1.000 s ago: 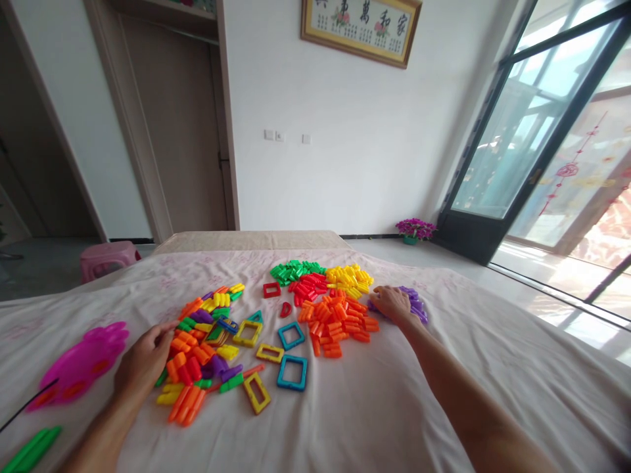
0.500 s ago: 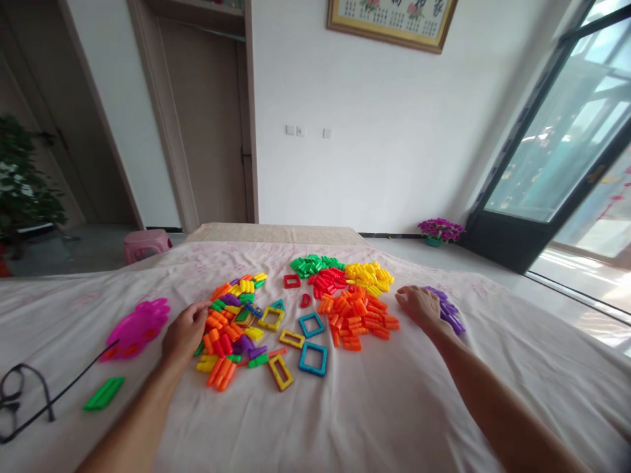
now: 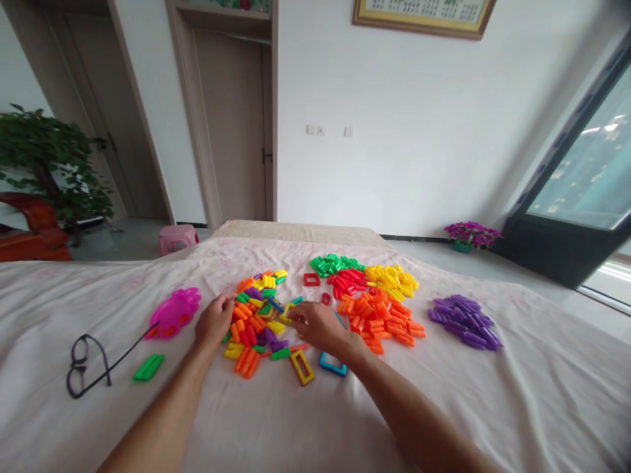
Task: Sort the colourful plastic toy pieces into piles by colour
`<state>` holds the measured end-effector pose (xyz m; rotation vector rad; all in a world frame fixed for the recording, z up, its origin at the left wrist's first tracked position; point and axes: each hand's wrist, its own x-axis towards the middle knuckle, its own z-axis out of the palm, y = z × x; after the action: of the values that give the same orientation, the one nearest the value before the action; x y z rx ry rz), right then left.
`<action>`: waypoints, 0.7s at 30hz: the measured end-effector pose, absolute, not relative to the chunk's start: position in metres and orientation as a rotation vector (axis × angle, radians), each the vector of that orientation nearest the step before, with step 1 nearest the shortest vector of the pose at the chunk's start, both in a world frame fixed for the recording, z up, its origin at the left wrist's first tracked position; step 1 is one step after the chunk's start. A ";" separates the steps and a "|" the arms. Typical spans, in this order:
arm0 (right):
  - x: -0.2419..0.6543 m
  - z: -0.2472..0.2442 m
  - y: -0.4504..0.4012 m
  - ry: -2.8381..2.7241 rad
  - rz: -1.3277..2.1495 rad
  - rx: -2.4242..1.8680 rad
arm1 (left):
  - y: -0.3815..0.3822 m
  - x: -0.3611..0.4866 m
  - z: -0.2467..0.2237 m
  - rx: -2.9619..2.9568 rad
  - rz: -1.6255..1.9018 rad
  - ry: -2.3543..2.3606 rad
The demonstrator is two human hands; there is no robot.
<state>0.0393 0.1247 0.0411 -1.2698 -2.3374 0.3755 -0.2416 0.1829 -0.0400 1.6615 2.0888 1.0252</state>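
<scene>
At the left edge of the mixed pile of coloured pieces (image 3: pixel 249 328), my left hand (image 3: pixel 215 320) has its fingers bent together; whatever they pinch is too small to make out. My right hand (image 3: pixel 318 325) reaches over the pile's right side, thumb and forefinger apart, near a yellow square frame (image 3: pixel 287 312). Nothing shows in it. Beyond it lie separate heaps: orange pieces (image 3: pixel 382 318), red pieces (image 3: pixel 348 282), yellow pieces (image 3: pixel 393 281), green pieces (image 3: pixel 336 264) and, farther right, purple pieces (image 3: pixel 466 320). A yellow rectangular frame (image 3: pixel 309 376) and a partly covered blue frame (image 3: pixel 333 371) lie below my right hand.
A pink tray (image 3: pixel 173 314), black glasses (image 3: pixel 81 368) and a green piece (image 3: pixel 148 367) lie at the left on the cloth-covered table (image 3: pixel 256 427). A pink stool (image 3: pixel 178 240) stands behind, and purple flowers (image 3: pixel 472 234) are on the floor at the right.
My right hand has moved left from the purple heap to the mixed pile, uncovering the purple pieces. My left hand stays beside the pile. The view has turned slightly left.
</scene>
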 end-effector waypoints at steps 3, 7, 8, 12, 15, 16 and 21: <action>0.014 0.029 0.116 -2.320 0.430 -1.275 | 0.182 -0.242 -0.040 1.700 1.051 2.069; 0.000 0.014 0.108 -2.334 0.315 -1.378 | 0.183 -0.241 -0.041 1.720 1.070 2.068; -0.001 0.011 0.108 -2.354 0.279 -1.390 | 0.183 -0.241 -0.041 1.719 1.072 2.069; 0.001 0.002 0.112 -2.384 0.225 -1.414 | 0.182 -0.241 -0.040 1.722 1.070 2.062; 0.007 -0.001 0.115 -2.364 0.275 -1.392 | 0.182 -0.240 -0.039 1.714 1.055 2.067; 0.010 0.000 0.116 -2.352 0.304 -1.362 | 0.182 -0.240 -0.039 1.708 1.049 2.073; 0.022 0.000 0.126 -2.098 0.519 -1.224 | 0.181 -0.240 -0.037 1.686 1.030 2.085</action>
<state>0.0224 0.1260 -0.0002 -1.2242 -2.0976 0.5186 -0.2396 0.1815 -0.0372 1.6858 2.0847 1.0300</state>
